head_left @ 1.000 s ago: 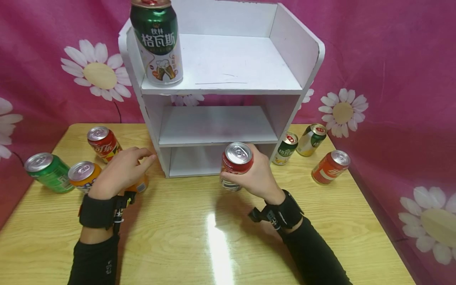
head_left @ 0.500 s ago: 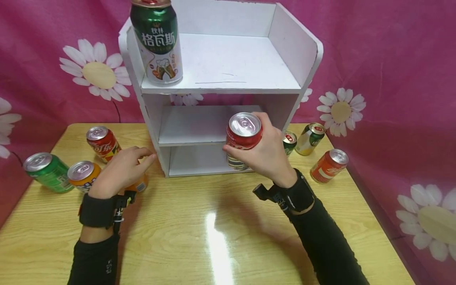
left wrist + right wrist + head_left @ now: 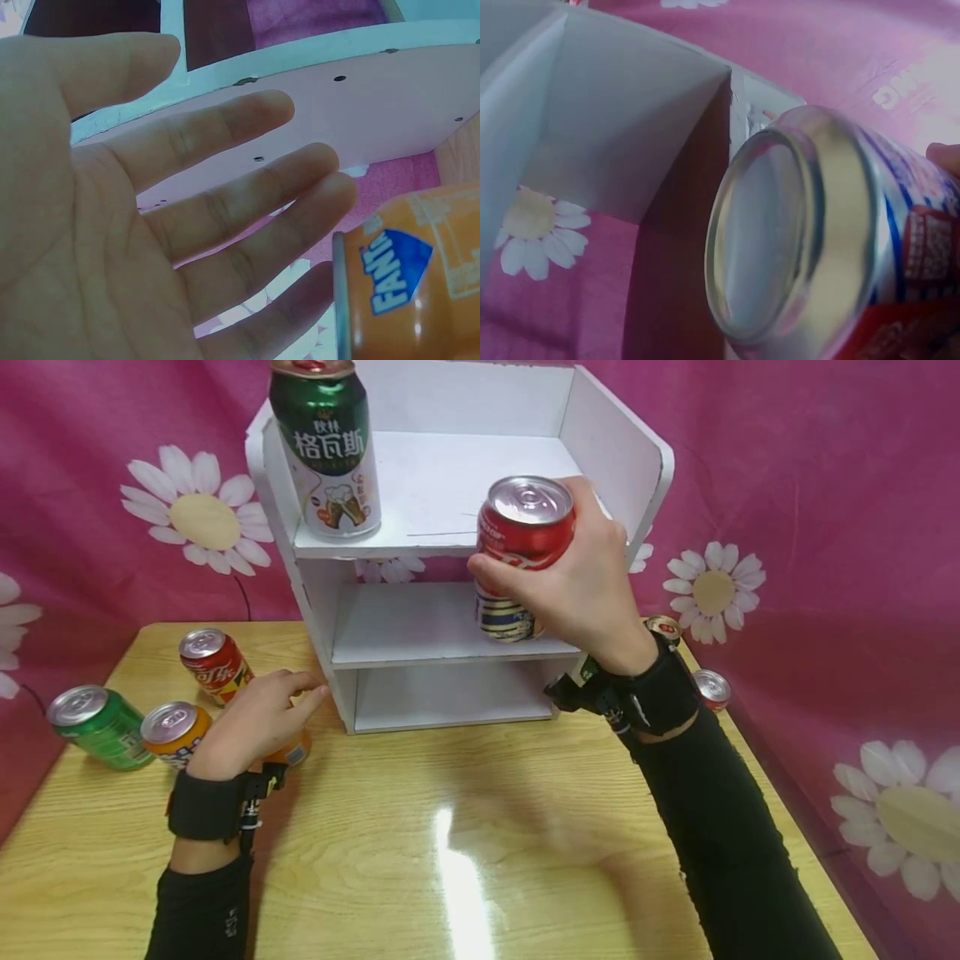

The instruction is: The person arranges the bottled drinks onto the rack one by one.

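Observation:
My right hand (image 3: 596, 581) grips a red soda can (image 3: 525, 527) from its right side. The can is upright in the head view, overlapping the front edge of the top board of a white shelf unit (image 3: 435, 477). Its metal base (image 3: 769, 232) shows in the right wrist view, with a shelf side panel behind it. Over at the left, my left hand (image 3: 258, 722) has relaxed, spread fingers and holds nothing. An orange Fanta can (image 3: 427, 270) is right by its fingertips in the left wrist view; in the head view that hand partly hides it.
A green-and-white can (image 3: 326, 452) stands on the top board's left end. Left of the unit are a red can (image 3: 217, 668), a green can (image 3: 108, 731) and another orange can (image 3: 174, 731). Right of it, my forearm partly hides a gold-topped can (image 3: 663, 628) and a red can (image 3: 712, 687).
My right hand has lifted the red soda can from near the table, past the lower compartments, up to the top board's height. The left hand has stayed in place.

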Demonstrator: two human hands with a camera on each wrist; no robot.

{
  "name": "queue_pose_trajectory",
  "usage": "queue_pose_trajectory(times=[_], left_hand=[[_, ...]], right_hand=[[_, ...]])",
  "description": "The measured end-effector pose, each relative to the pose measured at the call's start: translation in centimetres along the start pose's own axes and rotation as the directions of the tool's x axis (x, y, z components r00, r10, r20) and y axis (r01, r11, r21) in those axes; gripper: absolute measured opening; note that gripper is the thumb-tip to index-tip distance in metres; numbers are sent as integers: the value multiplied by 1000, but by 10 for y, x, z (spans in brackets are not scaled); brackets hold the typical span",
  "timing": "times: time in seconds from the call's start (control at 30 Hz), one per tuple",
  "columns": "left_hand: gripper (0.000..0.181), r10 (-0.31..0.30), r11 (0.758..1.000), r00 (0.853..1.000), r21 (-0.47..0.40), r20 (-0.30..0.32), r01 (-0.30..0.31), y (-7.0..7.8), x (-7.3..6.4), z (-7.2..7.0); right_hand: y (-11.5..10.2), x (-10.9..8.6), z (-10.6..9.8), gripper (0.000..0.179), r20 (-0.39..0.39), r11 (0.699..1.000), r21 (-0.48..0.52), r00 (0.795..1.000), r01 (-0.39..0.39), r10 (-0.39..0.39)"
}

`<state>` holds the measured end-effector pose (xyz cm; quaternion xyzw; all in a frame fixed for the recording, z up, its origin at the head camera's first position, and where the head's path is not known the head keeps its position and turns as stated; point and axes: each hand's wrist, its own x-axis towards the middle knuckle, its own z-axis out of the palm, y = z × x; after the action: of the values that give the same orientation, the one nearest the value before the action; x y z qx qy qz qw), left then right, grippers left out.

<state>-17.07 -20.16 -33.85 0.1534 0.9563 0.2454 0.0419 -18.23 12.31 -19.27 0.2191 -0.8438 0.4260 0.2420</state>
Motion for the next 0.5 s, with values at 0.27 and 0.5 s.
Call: queue_pose_trajectory(times=[0.27, 0.5], left_hand=[[48, -1, 1000, 1000, 4, 5, 1, 1, 1, -1], [50, -6, 1000, 1000, -2, 5, 6, -1, 1, 1]], right_hand=[[-9, 24, -3, 68, -31, 998, 43, 999, -36, 38], [-16, 43, -1, 70, -66, 998, 57, 997, -38, 42]])
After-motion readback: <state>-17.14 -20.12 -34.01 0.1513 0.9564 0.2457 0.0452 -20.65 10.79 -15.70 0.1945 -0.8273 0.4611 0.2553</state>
